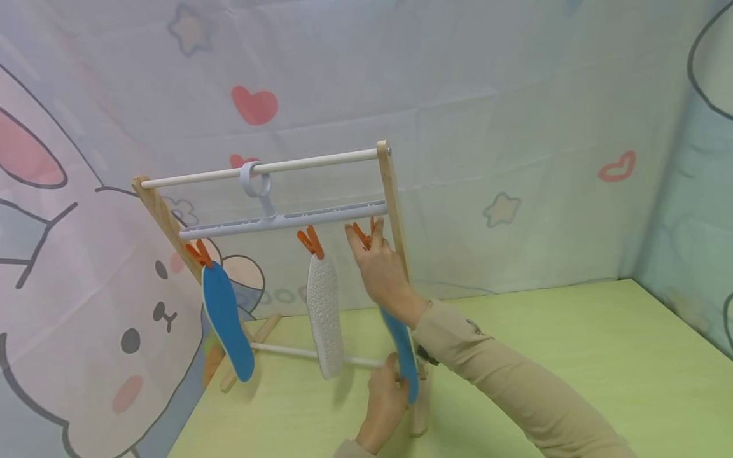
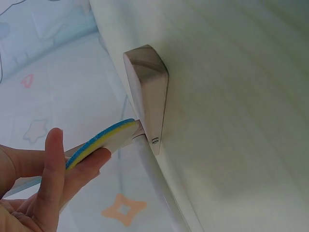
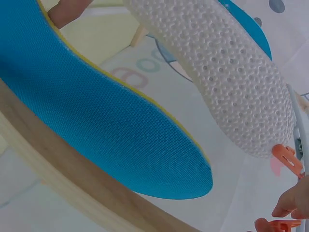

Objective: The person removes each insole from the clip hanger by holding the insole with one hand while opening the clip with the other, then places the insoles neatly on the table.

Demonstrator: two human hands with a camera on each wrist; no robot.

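High on the stand, my right hand (image 1: 380, 270) pinches an orange clothespin (image 1: 362, 236) beneath the right end of a grey hanger (image 1: 326, 217). In the right wrist view, the rounded end of a blue insole (image 3: 140, 140) lies a gap away from that clothespin (image 3: 285, 225). Lower down, my left hand (image 1: 386, 391) holds the other end of this insole (image 1: 405, 356) between thumb and fingers; its yellow edge and white underside show in the left wrist view. A white dimpled insole (image 1: 324, 318) and another blue insole (image 1: 226, 318) hang from orange clothespins to the left.
The hanger hooks over the white top rail (image 1: 326, 162) of a wooden stand, whose right post (image 1: 394, 210) is close beside my right hand. A white lower rail (image 1: 286, 350) runs above the pale green table (image 1: 544, 356). A printed cloth (image 1: 458, 95) hangs behind.
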